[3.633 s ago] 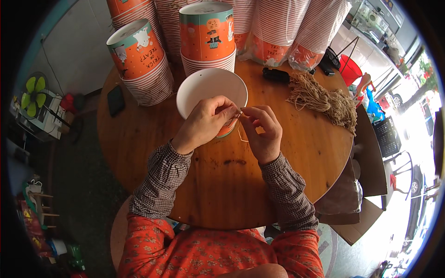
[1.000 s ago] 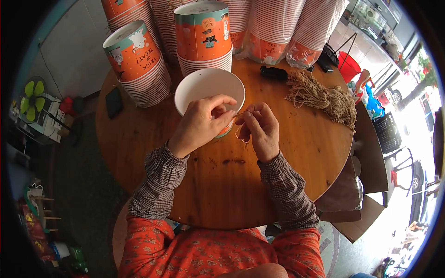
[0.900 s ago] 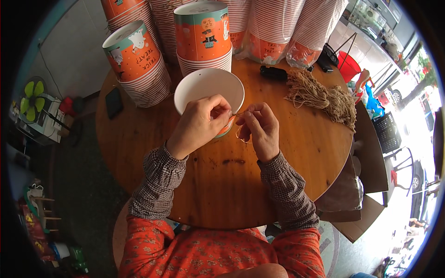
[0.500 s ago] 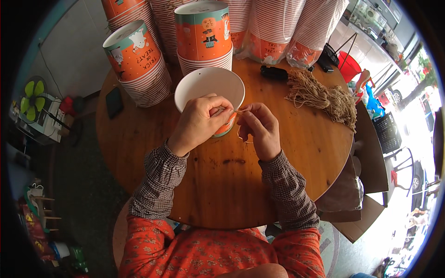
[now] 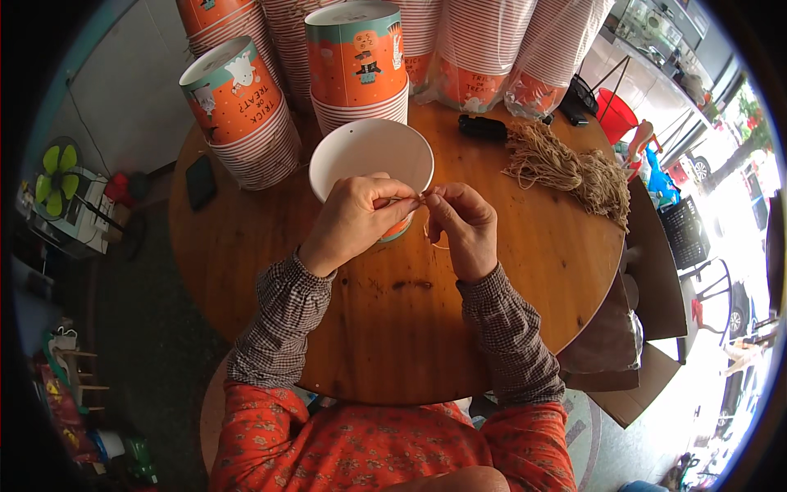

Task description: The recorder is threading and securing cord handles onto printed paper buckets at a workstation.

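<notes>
A white-lined paper bucket [image 5: 370, 148] with an orange and green outside stands upright on the round wooden table in front of me. Over its near rim, my left hand [image 5: 358, 215] pinches a thin tan string. Close beside it, my right hand [image 5: 461, 217] pinches the same string, fingertips almost touching those of the left. A loose length of the string [image 5: 440, 245] curves down below the right fingers. The exact shape of the string between the fingertips is too small to make out. My hands hide part of the bucket's near side.
Stacks of upside-down orange buckets [image 5: 357, 70] stand behind, some in clear plastic [image 5: 484, 49]. A bundle of tan strings [image 5: 566, 168] lies at the right beside a black object [image 5: 483, 128]. A dark phone-like slab [image 5: 201, 182] rests at the left. Cardboard boxes [image 5: 631, 385] sit right of the table.
The right hand has tilted slightly and its fingertips have come closer to the left ones. The hanging string loop has shifted a little. The bucket has stayed in place.
</notes>
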Motion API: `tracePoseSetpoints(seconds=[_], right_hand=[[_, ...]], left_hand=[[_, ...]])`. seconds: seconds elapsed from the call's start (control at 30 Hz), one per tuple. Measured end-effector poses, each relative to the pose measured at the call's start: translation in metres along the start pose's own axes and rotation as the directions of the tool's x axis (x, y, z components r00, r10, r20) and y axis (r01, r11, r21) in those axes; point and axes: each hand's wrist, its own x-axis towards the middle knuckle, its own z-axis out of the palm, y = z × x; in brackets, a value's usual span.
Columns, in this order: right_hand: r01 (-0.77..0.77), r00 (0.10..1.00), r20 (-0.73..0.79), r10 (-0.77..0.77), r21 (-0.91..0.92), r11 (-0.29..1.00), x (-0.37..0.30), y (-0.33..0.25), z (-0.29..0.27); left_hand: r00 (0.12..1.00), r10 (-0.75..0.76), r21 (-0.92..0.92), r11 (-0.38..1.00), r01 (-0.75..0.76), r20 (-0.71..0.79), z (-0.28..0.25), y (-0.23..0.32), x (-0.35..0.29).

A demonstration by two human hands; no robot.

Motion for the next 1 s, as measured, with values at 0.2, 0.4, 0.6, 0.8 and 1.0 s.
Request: tracePoseSetpoints(seconds=[0.2,0.4,0.6,0.8,1.0], right_hand=[[0.024,0.998,-0.065,-0.021,0.045,0.999,0.000,0.000,0.003],[-0.032,0.994,-0.105,0.039,0.067,0.997,0.001,-0.003,-0.001],[-0.078,0.989,-0.120,0.086,0.071,0.994,0.006,-0.006,-0.004],[-0.051,0.998,-0.024,0.051,0.005,0.999,0.001,-0.011,-0.003],[0.037,0.999,0.033,-0.039,0.054,0.998,-0.002,-0.025,0.003]], left_hand=[[1.000,-0.016,-0.068,0.998,0.015,-0.013,0.000,0.003,0.001],[0.997,0.080,0.095,0.992,-0.081,0.009,0.003,0.006,-0.002],[0.970,0.222,0.144,0.968,-0.206,-0.099,0.010,-0.003,0.002],[0.949,0.284,0.261,0.934,-0.242,-0.137,0.013,0.005,0.000],[0.875,0.398,0.271,0.905,-0.327,-0.276,0.018,0.005,0.004]])
